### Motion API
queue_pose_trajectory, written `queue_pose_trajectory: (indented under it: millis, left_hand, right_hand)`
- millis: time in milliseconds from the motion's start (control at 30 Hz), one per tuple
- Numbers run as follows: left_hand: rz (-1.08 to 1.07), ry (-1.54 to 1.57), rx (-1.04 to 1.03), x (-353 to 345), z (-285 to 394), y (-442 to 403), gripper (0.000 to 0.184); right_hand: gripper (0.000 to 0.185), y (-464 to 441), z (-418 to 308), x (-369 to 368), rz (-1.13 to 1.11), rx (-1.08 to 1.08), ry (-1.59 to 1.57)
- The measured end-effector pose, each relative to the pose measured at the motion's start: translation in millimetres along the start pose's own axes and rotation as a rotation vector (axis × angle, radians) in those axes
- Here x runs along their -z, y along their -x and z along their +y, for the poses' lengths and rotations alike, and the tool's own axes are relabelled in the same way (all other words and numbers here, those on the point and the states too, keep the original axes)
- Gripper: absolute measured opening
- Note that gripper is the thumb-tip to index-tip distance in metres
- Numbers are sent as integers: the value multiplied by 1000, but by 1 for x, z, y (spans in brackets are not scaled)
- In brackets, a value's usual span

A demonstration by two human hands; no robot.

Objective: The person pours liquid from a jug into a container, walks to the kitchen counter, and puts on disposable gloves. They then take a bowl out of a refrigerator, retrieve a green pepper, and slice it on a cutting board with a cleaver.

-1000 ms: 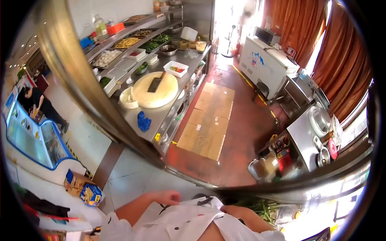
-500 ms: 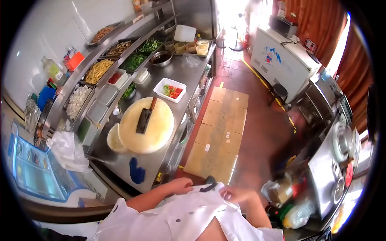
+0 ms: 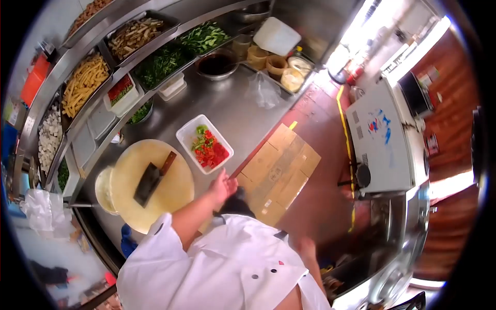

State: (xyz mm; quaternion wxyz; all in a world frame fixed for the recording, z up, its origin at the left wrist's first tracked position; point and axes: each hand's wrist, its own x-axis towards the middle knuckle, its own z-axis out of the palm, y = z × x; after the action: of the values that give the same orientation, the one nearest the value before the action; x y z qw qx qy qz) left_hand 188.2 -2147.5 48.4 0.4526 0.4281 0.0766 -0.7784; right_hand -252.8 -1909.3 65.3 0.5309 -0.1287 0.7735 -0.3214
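Observation:
My left hand [image 3: 223, 188] reaches over the counter's front edge, just below a white plastic tub [image 3: 182, 135] of chopped red and green peppers [image 3: 209, 148]. Its fingers look loosely apart, with nothing in them. Left of it, a cleaver [image 3: 148, 185] with a wooden handle lies flat on a round chopping block [image 3: 173, 206]. At my right side, over the floor, my right hand [image 3: 306, 247] hangs low and blurred; its fingers cannot be made out.
Shelf trays hold yellow strips [image 3: 85, 82], white cubes [image 3: 50, 135] and greens [image 3: 160, 67]. Behind the tub stand a bowl of dark sauce [image 3: 218, 65] and several small containers [image 3: 276, 65]. Flattened cardboard [image 3: 281, 168] covers part of the floor; a white chest freezer [image 3: 380, 139] and stool [image 3: 363, 176] stand right.
My view has turned and come closer to the counter. My left hand has moved from my jacket's front toward the tub. My right hand has dropped from the jacket to my side.

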Motion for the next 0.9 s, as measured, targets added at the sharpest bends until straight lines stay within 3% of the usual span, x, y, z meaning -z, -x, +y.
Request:
queue_pose_trajectory:
  millis: [33,167,400,567,667,700,733,767,800,833,867,900]
  left_hand:
    - [134,125,-113,-28,13,-9,43]
    - [236,433,-223,-21,27,-74,32]
    - [398,338,-637,-58,20,-73,27]
    - [407,468,-811,-131,9,-66,29]
    - [450,484,-734,-166,12,-44,30]
    - [459,503,-673,-175,4,-27,31]
    - [469,521,-612,-176,-7,-11,31]
    - [492,494,-598,-169,-24,4,32]
    - [534,509,-612,-165,-38,24,32]
    - [577,527,-630,-164,-51,46,32]
    - [619,550,-646,-162,-66,66,32]
    - [660,625,-709,-155,-82,84,34]
  right_hand:
    - [12,-22,15,18,32,-91,46]
    - [10,-76,-5,51,-23,-267,360]
    - [8,-259,-156,78,-264,-163,685]
    - [9,-438,-323,79,-382,119,1039]
    - [10,-549,-445,58,-356,605,1652]
    - [10,-577,-483,43,-345,618,1525]
    - [21,-647,-493,38,-618,315,593]
    - [18,-619,-530,-3,-449,102,282]
    - [14,-611,-554,-27,-610,71,341]
    - [12,-605,-555,-55,-598,156,480]
    - [10,-597,-554,-83,-585,248,619]
    - [8,-605,-538,-100,-751,444,851]
